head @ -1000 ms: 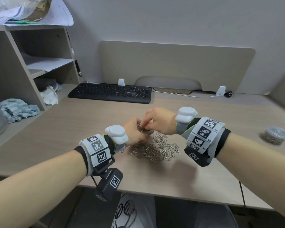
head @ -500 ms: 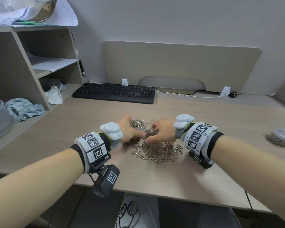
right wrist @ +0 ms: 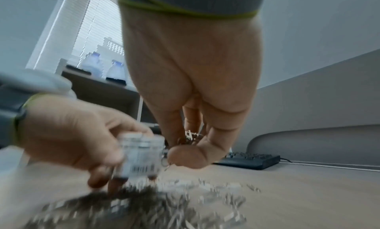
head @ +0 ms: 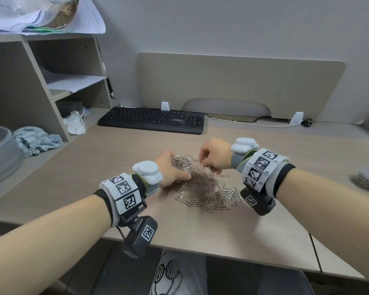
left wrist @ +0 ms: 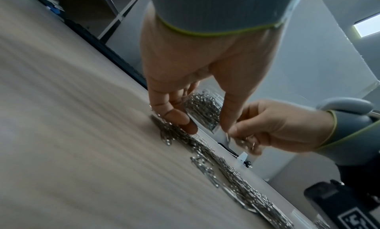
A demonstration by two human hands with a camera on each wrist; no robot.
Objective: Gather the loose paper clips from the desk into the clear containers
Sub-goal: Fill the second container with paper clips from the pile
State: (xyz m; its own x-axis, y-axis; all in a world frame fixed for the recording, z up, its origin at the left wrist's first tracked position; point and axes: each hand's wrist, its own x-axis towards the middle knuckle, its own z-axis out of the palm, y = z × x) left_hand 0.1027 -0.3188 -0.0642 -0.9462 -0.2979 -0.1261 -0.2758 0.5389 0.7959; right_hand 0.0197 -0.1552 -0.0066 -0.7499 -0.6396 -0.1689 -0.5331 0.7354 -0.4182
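Note:
A pile of silver paper clips [head: 209, 191] lies on the desk between my wrists. My left hand [head: 172, 170] grips a small clear container [head: 182, 163] partly filled with clips, standing at the pile's far left edge; the left wrist view shows the container [left wrist: 202, 109] between thumb and fingers. My right hand [head: 214, 157] hovers just right of the container and pinches a bunch of clips [head: 205, 165] that dangle below the fingers. In the right wrist view the pinched clips [right wrist: 190, 137] sit between thumb and fingertips beside the container [right wrist: 141, 156].
A second clear container [head: 367, 180] full of clips stands at the desk's right edge. A black keyboard [head: 151, 119] lies at the back. Shelves [head: 41, 81], a crumpled blue cloth [head: 37, 140] and a grey bowl [head: 0, 154] are on the left.
The right hand dipped into the pile half a second ago and has risen again with a bunch of clips beside the container. The left hand stays on the container.

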